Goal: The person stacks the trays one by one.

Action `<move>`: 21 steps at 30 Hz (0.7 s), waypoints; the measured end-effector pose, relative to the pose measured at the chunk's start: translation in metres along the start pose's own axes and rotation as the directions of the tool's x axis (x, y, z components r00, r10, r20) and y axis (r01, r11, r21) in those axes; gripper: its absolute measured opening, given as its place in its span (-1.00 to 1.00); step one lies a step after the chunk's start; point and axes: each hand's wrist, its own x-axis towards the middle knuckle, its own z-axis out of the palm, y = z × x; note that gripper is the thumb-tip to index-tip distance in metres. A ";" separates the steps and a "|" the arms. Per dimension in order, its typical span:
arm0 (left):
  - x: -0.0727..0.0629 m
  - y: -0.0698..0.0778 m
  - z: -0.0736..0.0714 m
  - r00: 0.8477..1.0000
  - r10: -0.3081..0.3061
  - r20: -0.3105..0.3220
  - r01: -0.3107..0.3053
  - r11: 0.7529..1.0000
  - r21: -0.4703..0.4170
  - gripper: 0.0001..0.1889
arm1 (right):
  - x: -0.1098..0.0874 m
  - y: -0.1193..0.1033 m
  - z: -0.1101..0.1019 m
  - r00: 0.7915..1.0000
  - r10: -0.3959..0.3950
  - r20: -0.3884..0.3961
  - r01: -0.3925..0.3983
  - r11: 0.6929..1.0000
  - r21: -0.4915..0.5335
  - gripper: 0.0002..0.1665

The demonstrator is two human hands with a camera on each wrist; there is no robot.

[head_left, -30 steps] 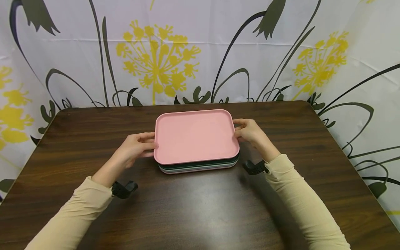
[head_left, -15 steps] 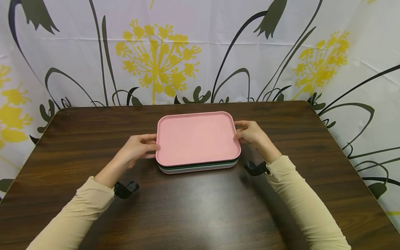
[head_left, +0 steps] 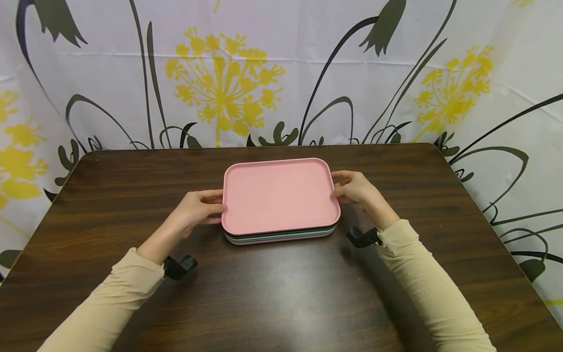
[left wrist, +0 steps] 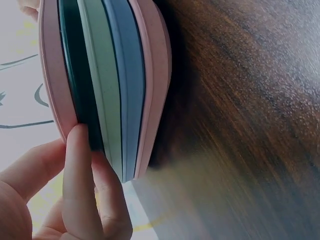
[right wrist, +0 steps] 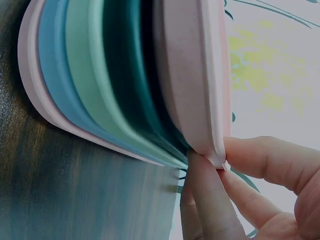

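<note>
A pink rectangular tray with rounded corners tops a stack of trays at the middle of the table. My left hand pinches its left rim, thumb on the upper edge and fingers underneath. On the opposite short side, my right hand grips the rim in the same way. Below come a dark green tray, a light green tray, a blue tray and another pink tray at the bottom. A dark gap shows between the top pink tray and the dark green one in the right wrist view.
The dark wood-grain table extends around the stack on every side. Behind its far edge hangs a white cloth printed with yellow flowers and grey-green stems. Black bands with small devices sit at both wrists.
Both hands have carried the top pink tray slightly right and nearer to the person. It sits lower over the stack, and less dark green shows along the front.
</note>
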 end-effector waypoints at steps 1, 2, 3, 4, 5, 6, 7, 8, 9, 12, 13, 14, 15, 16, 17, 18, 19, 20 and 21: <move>0.000 0.000 0.000 1.000 0.001 0.003 -0.001 1.000 0.002 -0.38 | 0.000 0.000 0.000 1.000 0.001 -0.001 -0.001 1.000 -0.006 -0.24; 0.000 0.001 0.000 1.000 0.000 0.005 0.000 1.000 0.005 -0.37 | 0.000 0.001 -0.001 1.000 0.002 -0.001 -0.002 1.000 -0.004 -0.24; 0.000 0.001 0.001 1.000 0.000 0.006 0.000 1.000 0.008 -0.37 | 0.000 0.001 -0.001 1.000 0.003 0.000 -0.003 1.000 0.001 -0.24; 0.000 0.002 0.001 1.000 0.001 0.006 -0.001 1.000 0.011 -0.37 | 0.000 0.001 -0.002 1.000 0.004 0.001 -0.004 1.000 0.006 -0.25; 0.000 0.002 0.001 1.000 0.000 0.006 0.000 1.000 0.014 -0.37 | 0.000 0.001 -0.003 1.000 0.003 0.003 -0.003 1.000 0.011 -0.25; 0.000 0.003 0.001 1.000 0.000 0.007 0.000 1.000 0.016 -0.37 | 0.000 0.002 -0.003 1.000 0.002 0.005 -0.002 1.000 0.017 -0.25; 0.001 0.003 0.001 1.000 -0.002 0.005 0.002 1.000 0.016 -0.37 | 0.000 0.002 -0.003 1.000 0.001 0.009 -0.002 1.000 0.024 -0.25; 0.001 0.004 0.001 1.000 -0.003 0.005 0.002 1.000 0.020 -0.37 | 0.000 0.002 -0.004 1.000 0.002 0.013 -0.002 1.000 0.032 -0.25; 0.001 0.004 0.002 1.000 -0.004 0.003 0.004 1.000 0.022 -0.38 | 0.000 0.003 -0.004 1.000 0.003 0.019 -0.003 0.999 0.037 -0.25; 0.001 0.004 0.002 1.000 -0.002 0.007 0.002 1.000 0.027 -0.38 | 0.000 0.004 -0.004 1.000 0.002 0.028 -0.003 0.999 0.037 -0.24; 0.001 0.003 0.003 1.000 -0.001 0.008 0.001 1.000 0.028 -0.38 | 0.000 0.004 -0.003 1.000 0.004 0.030 -0.005 0.999 0.036 -0.24; 0.002 0.003 0.003 1.000 0.003 0.010 -0.003 1.000 0.029 -0.38 | 0.000 0.005 -0.003 0.999 0.004 0.033 -0.005 0.999 0.034 -0.24; 0.002 0.003 0.003 1.000 0.004 0.010 -0.004 1.000 0.028 -0.39 | 0.000 0.005 -0.003 0.999 0.004 0.033 -0.005 0.999 0.033 -0.24; 0.002 0.003 0.003 1.000 0.007 0.012 -0.007 1.000 0.028 -0.39 | 0.000 0.005 -0.003 0.999 0.004 0.032 -0.005 1.000 0.031 -0.23; 0.002 0.002 0.003 1.000 0.008 0.013 -0.009 1.000 0.029 -0.39 | 0.000 0.005 -0.003 1.000 0.005 0.030 -0.006 1.000 0.031 -0.23; 0.002 0.003 0.003 1.000 0.009 0.014 -0.009 0.999 0.030 -0.39 | 0.000 0.006 -0.003 1.000 0.006 0.028 -0.007 1.000 0.029 -0.23; 0.002 0.003 0.004 1.000 0.009 0.015 -0.009 0.999 0.034 -0.39 | 0.000 0.006 -0.003 1.000 0.008 0.026 -0.008 1.000 0.028 -0.23; 0.002 0.003 0.004 1.000 0.007 0.015 -0.008 0.999 0.039 -0.39 | 0.000 0.006 -0.003 1.000 0.008 0.024 -0.009 1.000 0.026 -0.23; 0.002 0.003 0.004 1.000 0.004 0.016 -0.005 0.999 0.046 -0.39 | 0.000 0.007 -0.003 1.000 0.012 0.022 -0.013 1.000 0.023 -0.23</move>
